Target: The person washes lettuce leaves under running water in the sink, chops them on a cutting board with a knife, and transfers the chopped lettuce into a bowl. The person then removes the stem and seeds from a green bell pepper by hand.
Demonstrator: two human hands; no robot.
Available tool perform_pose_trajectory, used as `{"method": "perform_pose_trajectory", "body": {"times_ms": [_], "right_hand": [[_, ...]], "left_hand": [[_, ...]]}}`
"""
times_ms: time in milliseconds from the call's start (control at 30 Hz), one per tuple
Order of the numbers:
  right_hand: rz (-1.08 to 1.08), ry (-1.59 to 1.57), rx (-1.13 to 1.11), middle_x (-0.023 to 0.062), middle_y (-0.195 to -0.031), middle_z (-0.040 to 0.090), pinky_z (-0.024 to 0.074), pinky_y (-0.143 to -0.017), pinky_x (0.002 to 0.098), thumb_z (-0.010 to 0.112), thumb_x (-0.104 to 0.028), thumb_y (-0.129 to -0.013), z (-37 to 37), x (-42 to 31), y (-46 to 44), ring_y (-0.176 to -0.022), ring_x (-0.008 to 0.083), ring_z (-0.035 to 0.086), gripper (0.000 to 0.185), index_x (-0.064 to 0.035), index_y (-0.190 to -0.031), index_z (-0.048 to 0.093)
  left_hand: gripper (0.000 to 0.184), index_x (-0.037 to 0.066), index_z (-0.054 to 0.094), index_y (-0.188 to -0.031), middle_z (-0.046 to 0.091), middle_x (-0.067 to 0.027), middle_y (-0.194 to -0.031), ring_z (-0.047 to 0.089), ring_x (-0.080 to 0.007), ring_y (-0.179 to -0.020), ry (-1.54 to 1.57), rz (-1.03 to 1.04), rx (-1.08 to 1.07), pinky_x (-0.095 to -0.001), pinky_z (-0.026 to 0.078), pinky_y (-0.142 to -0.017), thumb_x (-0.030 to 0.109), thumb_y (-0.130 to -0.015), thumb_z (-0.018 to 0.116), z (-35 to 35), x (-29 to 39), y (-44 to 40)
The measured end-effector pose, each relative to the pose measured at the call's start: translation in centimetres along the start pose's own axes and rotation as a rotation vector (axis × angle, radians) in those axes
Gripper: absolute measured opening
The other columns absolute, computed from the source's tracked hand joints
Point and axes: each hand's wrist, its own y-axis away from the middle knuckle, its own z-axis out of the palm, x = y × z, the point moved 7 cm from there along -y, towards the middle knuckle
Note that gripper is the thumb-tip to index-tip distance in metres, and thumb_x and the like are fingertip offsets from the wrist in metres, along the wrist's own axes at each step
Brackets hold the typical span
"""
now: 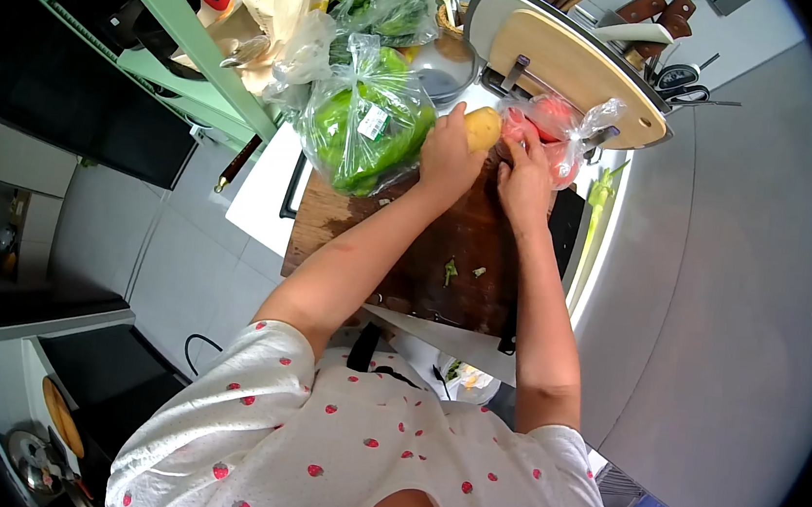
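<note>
My left hand is closed around a yellow potato above the far edge of the dark wooden cutting board. Close by on the right, my right hand has its fingers on a clear plastic bag of tomatoes, seemingly gripping its near left side. The bag is knotted at its right end. Left of my left hand sits a clear bag of green peppers with a white label. Small green scraps lie on the wet board.
A rack behind the tomatoes holds upright cutting boards, with knives and scissors beyond. A glass bowl and bagged leafy greens stand at the back. A green shelf rises at left; green stalks lie at right.
</note>
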Motion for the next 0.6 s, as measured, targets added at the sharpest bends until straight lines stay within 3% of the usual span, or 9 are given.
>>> {"method": "perform_pose_trajectory", "body": {"times_ms": [267,367,467,500,567,600], "right_hand": [[0.002,0.002,0.008,0.019,-0.116,0.049,0.0402,-0.088,0.0408,0.063,-0.004,-0.066,-0.7,-1.7,1.1,-0.105,0.0335,0.048,0.031,-0.0034,-0.097,0.062],[-0.006,-0.027,0.041,0.0187,-0.11,0.053,0.0419,-0.085,0.0397,0.062,-0.004,-0.068,-1.6,-2.4,1.2,-0.1,0.0332,0.051,0.028,-0.0036,-0.095,0.062],[0.037,-0.091,0.086,0.0167,-0.093,0.059,0.0434,-0.08,0.0387,0.062,-0.006,-0.069,-3.2,-2.9,0.7,-0.087,0.0305,0.056,0.025,-0.0049,-0.095,0.063],[0.089,-0.138,0.086,0.0156,-0.085,0.06,0.0436,-0.079,0.0386,0.062,-0.007,-0.07,-4.0,-3.2,0.4,-0.083,0.0294,0.058,0.025,-0.0053,-0.094,0.063],[0.104,-0.207,0.157,0.0121,-0.064,0.06,0.045,-0.069,0.0384,0.063,-0.009,-0.072,-4.3,-3.3,0.1,-0.066,0.0279,0.059,0.021,-0.0069,-0.093,0.062],[0.118,-0.223,0.144,0.0125,-0.063,0.059,0.0454,-0.066,0.0383,0.062,-0.009,-0.073,-4.2,-3.6,-0.1,-0.064,0.0285,0.059,0.02,-0.0068,-0.093,0.062]], "left_hand": [[0.075,0.005,0.032,-0.126,0.048,-0.0156,-0.106,0.048,-0.0333,-0.099,-0.168,-0.103,-0.012,-0.0386,0.043,-0.082,0.01,-0.063,0.072,2.5,0.0,-0.2],[0.076,0.003,0.032,-0.128,0.048,-0.0183,-0.11,0.047,-0.0359,-0.101,-0.134,-0.103,-0.033,-0.0411,0.041,-0.084,0.011,-0.063,0.071,2.7,-0.1,-0.2],[0.081,0.005,0.028,-0.131,0.042,-0.0197,-0.121,0.043,-0.0367,-0.107,-0.118,0.127,0.082,-0.0404,0.041,-0.085,0.012,-0.063,0.072,1.7,0.5,0.0],[0.064,0.004,0.041,-0.122,0.047,-0.0179,-0.119,0.046,-0.0351,-0.106,-0.146,0.171,0.156,-0.0401,0.041,-0.084,0.013,-0.066,0.07,-0.2,1.6,0.5],[0.044,0.004,0.05,-0.112,0.053,-0.015,-0.111,0.05,-0.0324,-0.101,-0.028,0.236,0.057,-0.0387,0.042,-0.082,0.012,-0.071,0.066,-3.3,1.7,1.3],[0.035,0.004,0.055,-0.106,0.056,-0.0135,-0.106,0.052,-0.031,-0.098,0.036,0.269,0.0,-0.0379,0.042,-0.081,0.011,-0.073,0.064,-5.0,1.4,1.9]]}}
